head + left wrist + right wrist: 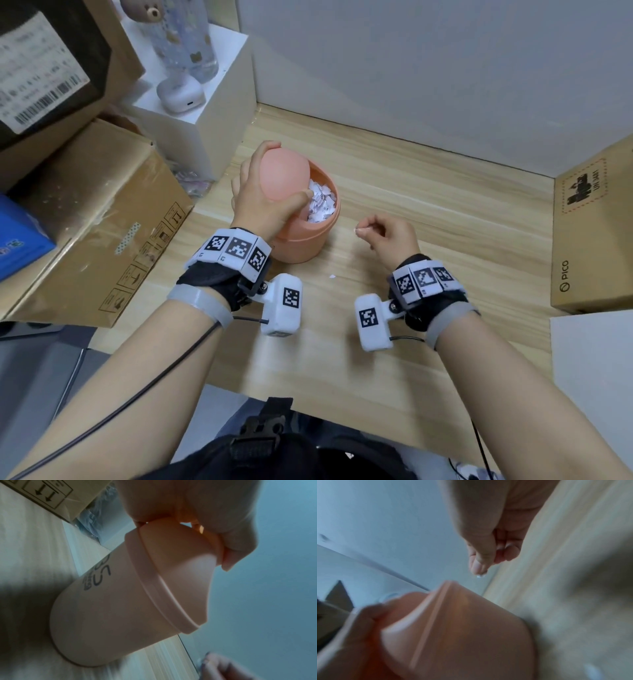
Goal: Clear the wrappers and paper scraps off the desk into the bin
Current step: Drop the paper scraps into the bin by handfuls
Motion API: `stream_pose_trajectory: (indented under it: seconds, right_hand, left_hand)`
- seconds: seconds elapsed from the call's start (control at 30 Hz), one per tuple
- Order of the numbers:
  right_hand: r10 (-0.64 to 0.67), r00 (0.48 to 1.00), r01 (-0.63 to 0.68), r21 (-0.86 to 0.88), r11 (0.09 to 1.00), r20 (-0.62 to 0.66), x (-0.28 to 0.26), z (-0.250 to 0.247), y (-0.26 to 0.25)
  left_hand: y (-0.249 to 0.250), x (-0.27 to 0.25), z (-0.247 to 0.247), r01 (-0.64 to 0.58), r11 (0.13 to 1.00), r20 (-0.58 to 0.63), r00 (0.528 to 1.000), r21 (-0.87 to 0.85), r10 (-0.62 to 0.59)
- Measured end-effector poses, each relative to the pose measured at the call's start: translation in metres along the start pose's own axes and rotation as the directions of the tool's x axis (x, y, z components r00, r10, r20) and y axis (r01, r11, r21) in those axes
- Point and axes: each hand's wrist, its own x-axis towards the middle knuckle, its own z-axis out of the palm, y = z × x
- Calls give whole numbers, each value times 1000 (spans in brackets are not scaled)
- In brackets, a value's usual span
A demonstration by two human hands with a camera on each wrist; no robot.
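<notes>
The left hand (260, 202) grips the round peach plastic bin's swing lid (282, 171) open; the right hand (387, 233) pinches a tiny white paper scrap (358, 231) beside it, feather-light and probably best held by fingertips.

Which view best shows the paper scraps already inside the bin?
The head view: it looks down into the bin, whose lid the left hand tilts open, exposing the paper scraps. Both wrist views see only the bin's outer wall and lid, no contents.

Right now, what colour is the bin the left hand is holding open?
Peach-pink all over: the bin and its swing lid match. Clearest in the head view.
</notes>
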Motion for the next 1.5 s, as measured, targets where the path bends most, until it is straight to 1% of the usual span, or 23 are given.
stream_pose_trajectory:
  seconds: [0.13,0.2,0.3,0.37,0.43,0.47,0.5,0.53,0.57,0.63,0.67,0.7,0.8,1.0,1.2,1.27,1.33,1.37,1.43,1.5]
  right_hand:
    - [-135,991,136,87,987,-27,6,-12,-48]
    - [-185,982,187,79,979,-31,8,-10,-66]
    - [-199,979,200,-35,979,35,13,0,-79]
    - [-257,964,266,-159,951,71,15,2,-80]
    - [-300,953,300,-200,933,31,17,-1,-72]
    - [-287,958,281,-186,942,-9,17,-3,-66]
    - [-245,968,234,-161,959,-48,16,-5,-56]
    - [-175,982,166,-126,978,-71,14,-4,-44]
    - [-87,994,81,-94,992,-60,9,-2,-30]
    - [84,995,-78,-107,991,46,0,10,-1]
    - [147,984,-132,-139,981,103,-5,19,11]
    - [184,973,-158,-175,972,139,-10,26,19]
    - [191,962,-139,-253,958,195,-15,42,35]
    - [145,967,-34,-461,887,208,-16,53,43]
    - [151,950,29,-559,828,273,-16,52,42]
    - [168,948,-2,-523,852,270,-17,46,38]
    - [178,954,-63,-420,905,242,-14,36,31]
    - [163,963,-78,-362,929,213,-12,29,25]
    - [87,987,-52,-239,970,138,-6,16,5]
    - [-17,996,26,-108,994,84,2,5,-22]
  left_hand:
    - [2,-1,-1,-2,1000,9,1000,17,1]
    - [3,-1,-1,-18,1000,18,1000,16,18]
    - [3,-2,0,-22,1000,21,1000,6,22]
    - [3,-2,0,-25,1000,14,1000,2,25]
    - [3,-2,-1,-28,1000,17,999,3,28]
    - [3,-1,-1,-29,1000,19,999,2,29]
    - [3,-1,-1,-25,1000,20,999,1,25]
    - [3,-1,-1,-21,1000,19,1000,-1,21]
    - [3,-1,-1,-21,1000,19,1000,-3,21]
    - [4,0,0,-16,1000,18,1000,-8,16]
    - [3,0,0,-9,1000,16,1000,-6,9]
    - [4,0,0,-12,1000,14,1000,-8,12]
    - [3,1,0,-6,1000,12,1000,-16,7]
    - [2,0,0,-7,1000,15,1000,-17,8]
    - [0,1,1,-7,1000,12,1000,-23,7]
    - [0,1,2,-2,1000,9,1000,-6,2]
    - [1,1,1,-3,1000,10,1000,4,3]
    - [1,1,1,-7,1000,9,1000,3,7]
    - [2,0,0,-16,1000,7,1000,-4,16]
    - [1,0,0,-20,1000,-2,1000,-4,20]
